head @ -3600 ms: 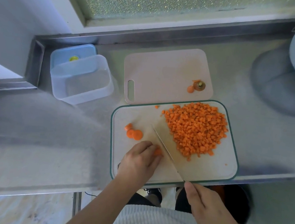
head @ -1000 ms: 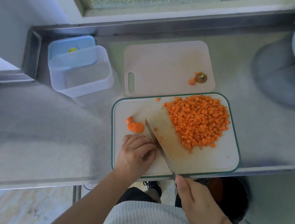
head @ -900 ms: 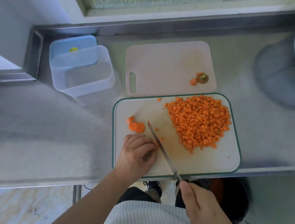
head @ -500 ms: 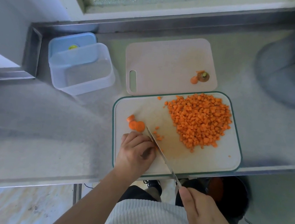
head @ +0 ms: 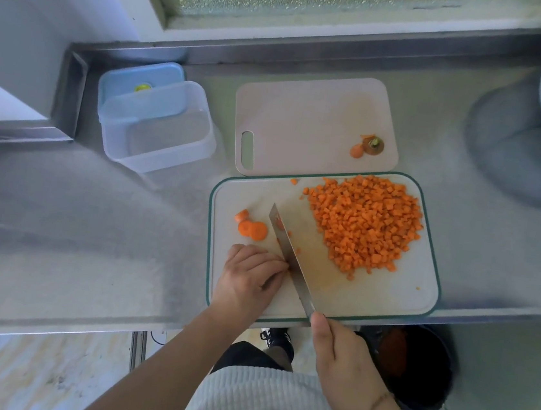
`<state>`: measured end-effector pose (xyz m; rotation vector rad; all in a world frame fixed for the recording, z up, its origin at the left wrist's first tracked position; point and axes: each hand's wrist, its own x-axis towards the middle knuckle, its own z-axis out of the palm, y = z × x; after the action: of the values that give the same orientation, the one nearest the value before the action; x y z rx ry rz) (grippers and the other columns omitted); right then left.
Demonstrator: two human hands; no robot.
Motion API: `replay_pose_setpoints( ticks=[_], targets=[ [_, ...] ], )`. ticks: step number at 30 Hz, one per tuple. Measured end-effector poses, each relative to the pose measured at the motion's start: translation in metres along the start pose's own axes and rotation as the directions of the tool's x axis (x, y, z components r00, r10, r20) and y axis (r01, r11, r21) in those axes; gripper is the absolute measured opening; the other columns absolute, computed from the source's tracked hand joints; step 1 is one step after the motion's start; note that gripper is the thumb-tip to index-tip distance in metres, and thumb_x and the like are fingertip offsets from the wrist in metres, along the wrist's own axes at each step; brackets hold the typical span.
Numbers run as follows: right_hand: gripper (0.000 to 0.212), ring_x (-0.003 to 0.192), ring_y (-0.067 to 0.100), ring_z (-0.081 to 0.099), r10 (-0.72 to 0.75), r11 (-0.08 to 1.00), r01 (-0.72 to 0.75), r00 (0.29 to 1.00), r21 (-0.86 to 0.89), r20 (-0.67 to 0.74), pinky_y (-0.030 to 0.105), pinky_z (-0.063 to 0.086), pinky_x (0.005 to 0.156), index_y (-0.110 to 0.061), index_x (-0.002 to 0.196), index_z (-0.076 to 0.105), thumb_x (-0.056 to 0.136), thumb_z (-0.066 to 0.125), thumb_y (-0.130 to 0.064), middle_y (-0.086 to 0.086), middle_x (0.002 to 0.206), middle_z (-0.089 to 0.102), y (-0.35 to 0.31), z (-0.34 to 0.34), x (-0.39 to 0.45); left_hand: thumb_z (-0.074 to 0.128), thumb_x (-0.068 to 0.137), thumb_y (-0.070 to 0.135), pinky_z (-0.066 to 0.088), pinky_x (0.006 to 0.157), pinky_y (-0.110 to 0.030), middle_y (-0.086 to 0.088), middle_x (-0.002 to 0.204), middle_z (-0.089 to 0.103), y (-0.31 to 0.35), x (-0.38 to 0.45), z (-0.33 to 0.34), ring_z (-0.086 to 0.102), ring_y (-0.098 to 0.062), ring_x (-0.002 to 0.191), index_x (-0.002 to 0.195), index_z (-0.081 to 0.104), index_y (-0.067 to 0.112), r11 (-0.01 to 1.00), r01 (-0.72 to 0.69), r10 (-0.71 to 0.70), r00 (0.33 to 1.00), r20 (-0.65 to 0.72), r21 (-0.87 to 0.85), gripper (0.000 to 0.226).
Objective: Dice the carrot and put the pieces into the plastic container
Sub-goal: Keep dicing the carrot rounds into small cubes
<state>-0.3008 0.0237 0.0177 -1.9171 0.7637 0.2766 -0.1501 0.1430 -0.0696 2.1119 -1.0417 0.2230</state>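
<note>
Centre frame, the right hand (head: 342,358) grips the knife (head: 290,257); the left hand (head: 249,278) curls over something hidden. Dice (head: 366,222) are firm and scatter easily: scoop them. Container (head: 160,128) waits upper left.

Bare counter (head: 90,235) reaches plastic container (head: 157,124) — unobstructed.

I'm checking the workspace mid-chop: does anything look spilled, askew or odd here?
Nothing serious. A few stray carrot cubes lie apart from the diced pile, still on the green-rimmed board. That board's near edge overhangs the counter slightly.
</note>
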Motion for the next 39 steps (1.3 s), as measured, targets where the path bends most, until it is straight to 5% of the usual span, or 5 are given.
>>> replay_pose_setpoints(
  ticks=[11,23,32,36,39],
  targets=[
    [0.053,0.053,0.011,0.047,0.008,1.0,-0.008,0.999,-0.004,-0.048,0.03,0.041,0.058,-0.018,0.06,0.045,0.09,0.026,-0.058,0.0,0.054,0.048,-0.007,0.002,0.012,0.081,0.077,0.007,0.045,0.074,-0.032,0.004,0.07,0.069,0.004,0.003,0.004,0.064,-0.016,0.072,0.075,0.076,0.013,0.998,0.058,-0.058,0.998,0.003,0.038,0.008],
    [0.059,0.04,0.016,0.017,0.156,0.888,-0.248,0.955,0.387,0.253,0.022,0.015,0.041,0.003,0.07,0.03,0.096,0.032,-0.05,0.015,0.057,0.021,-0.013,-0.008,0.002,0.057,0.082,-0.012,0.04,0.072,-0.008,-0.002,0.106,0.063,0.006,-0.01,-0.018,0.06,-0.019,0.08,0.1,0.066,0.008,0.932,0.306,-0.329,0.939,-0.103,-0.195,0.028],
    [0.051,0.038,0.013,0.018,0.272,0.827,-0.362,0.927,0.431,0.258,0.017,0.021,0.037,-0.01,0.073,0.035,0.097,0.028,-0.054,0.002,0.05,0.025,-0.005,-0.05,0.028,0.059,0.083,-0.005,0.049,0.066,-0.035,0.005,0.107,0.06,0.005,-0.008,-0.016,0.06,-0.019,0.088,0.097,0.069,0.01,0.958,0.247,-0.254,0.967,-0.033,-0.148,0.023],
    [0.058,0.039,0.016,0.021,0.164,0.917,-0.238,0.957,0.321,0.239,0.022,0.019,0.038,-0.011,0.068,0.035,0.09,0.031,-0.064,0.002,0.05,0.026,-0.01,-0.062,0.029,0.056,0.087,0.006,0.051,0.083,-0.031,0.006,0.108,0.062,0.014,0.003,-0.023,0.06,-0.015,0.096,0.102,0.068,0.014,0.948,0.279,-0.295,0.951,-0.095,-0.157,0.02],
    [0.065,0.045,0.012,0.046,-0.128,0.972,0.137,0.99,-0.19,0.062,0.027,0.036,0.045,-0.021,0.066,0.048,0.083,0.024,-0.079,-0.002,0.048,0.049,-0.002,-0.068,0.027,0.055,0.087,0.01,0.052,0.087,-0.026,0.002,0.101,0.068,0.021,0.021,-0.026,0.063,-0.009,0.101,0.095,0.072,0.005,0.925,0.328,-0.35,0.932,-0.094,-0.191,0.02]
  ],
)
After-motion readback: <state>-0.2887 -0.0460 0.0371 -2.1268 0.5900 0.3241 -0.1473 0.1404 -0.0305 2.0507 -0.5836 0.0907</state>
